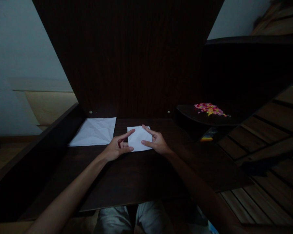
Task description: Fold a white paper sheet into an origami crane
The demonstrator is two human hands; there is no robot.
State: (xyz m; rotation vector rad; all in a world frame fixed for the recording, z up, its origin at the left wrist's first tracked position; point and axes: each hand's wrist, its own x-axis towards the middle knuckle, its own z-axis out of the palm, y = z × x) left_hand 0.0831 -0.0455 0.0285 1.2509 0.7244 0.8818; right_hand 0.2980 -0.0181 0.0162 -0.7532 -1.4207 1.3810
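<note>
A small, roughly square piece of white paper (138, 139), seemingly folded, is between my hands over the middle of the dark desk. My left hand (116, 148) grips its left side, with the index finger at the upper left and the thumb near the lower left corner. On the other side, my right hand (160, 143) has its thumb on the paper's face and its index finger along the top edge. The remaining right fingers are partly hidden. Left of my left hand lies a larger white sheet (95, 131) with crease lines.
The dark wooden desk (141, 182) has a tall back panel (127, 58) and a raised left side board (34, 143). On a curved corner shelf (185, 113) at right sits a pile of small pink, red and yellow pieces (211, 109). Below it is a yellow-edged item (207, 139).
</note>
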